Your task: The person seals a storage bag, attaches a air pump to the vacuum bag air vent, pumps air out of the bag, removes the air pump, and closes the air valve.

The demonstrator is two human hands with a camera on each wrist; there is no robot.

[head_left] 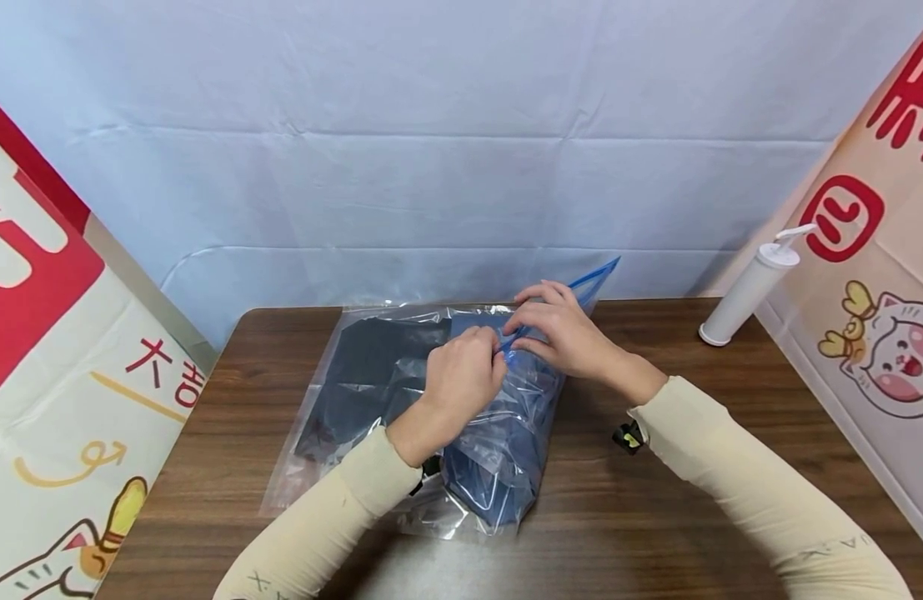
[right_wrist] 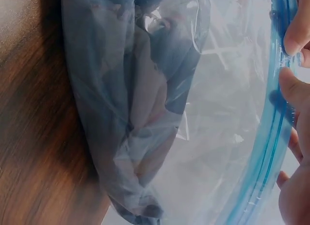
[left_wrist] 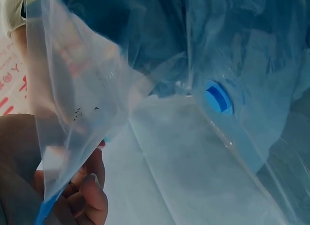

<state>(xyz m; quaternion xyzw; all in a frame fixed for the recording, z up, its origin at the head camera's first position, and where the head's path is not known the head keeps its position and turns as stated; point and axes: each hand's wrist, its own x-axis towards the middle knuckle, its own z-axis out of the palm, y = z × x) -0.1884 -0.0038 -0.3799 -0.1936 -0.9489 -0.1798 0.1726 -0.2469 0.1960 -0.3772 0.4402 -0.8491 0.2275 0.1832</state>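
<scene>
a brown wood-grain table [head_left: 619, 517] fills the lower half of the frame, its far left corner rounded. behind it hangs a pale blue-white cloth [head_left: 431, 183], creased along fold lines. at the left edge is a red and white banner [head_left: 41, 350] with a cat drawing; at the right edge, a peach one with red lettering and a smiling cat. a white pump [head_left: 749, 292] with a handle stands near the table's far right corner. a clear plastic bag [head_left: 288, 483] lies on the table at the centre of the frame, dark clothes [head_left: 378, 367] and blue clothes [head_left: 494, 483] showing through. the left hand [head_left: 464, 371] and right hand [head_left: 562, 329], in cream sleeves [head_left: 739, 467], both pinch its blue zip strip [head_left: 599, 271], close together.
</scene>
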